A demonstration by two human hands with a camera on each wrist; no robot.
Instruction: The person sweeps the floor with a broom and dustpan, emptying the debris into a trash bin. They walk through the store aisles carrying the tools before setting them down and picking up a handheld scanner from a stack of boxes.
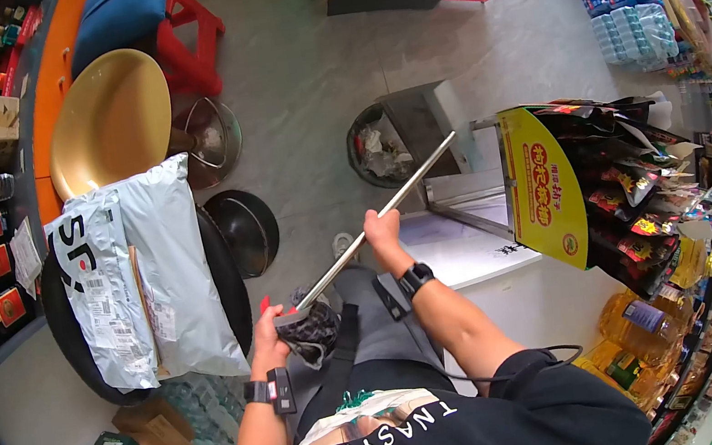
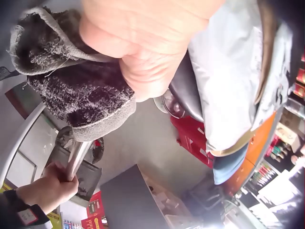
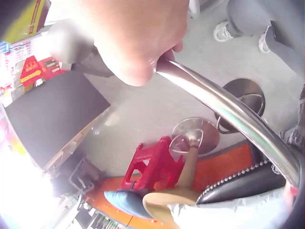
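Note:
A long silvery metal pole [image 1: 418, 174] slants across my lap, its far end over the floor by the bin. My right hand [image 1: 383, 232] grips it around the middle; the right wrist view shows the shiny pole [image 3: 214, 95] leaving the fist. At the near end, my left hand [image 1: 270, 338] holds a dark fuzzy cloth [image 1: 310, 331] with a light grey border. Small red bits show beside that hand. In the left wrist view the folded cloth [image 2: 86, 90] covers the end of the pole [image 2: 78, 160], and the left fingers are mostly hidden.
White parcels [image 1: 181, 285] lie on a black stool at left, next to a gold round seat [image 1: 111, 121]. A trash bin [image 1: 377, 150] stands ahead. At right are a green-sided snack display [image 1: 544, 185] and oil bottles [image 1: 642, 318]. A red stool [image 1: 195, 39] stands farther back.

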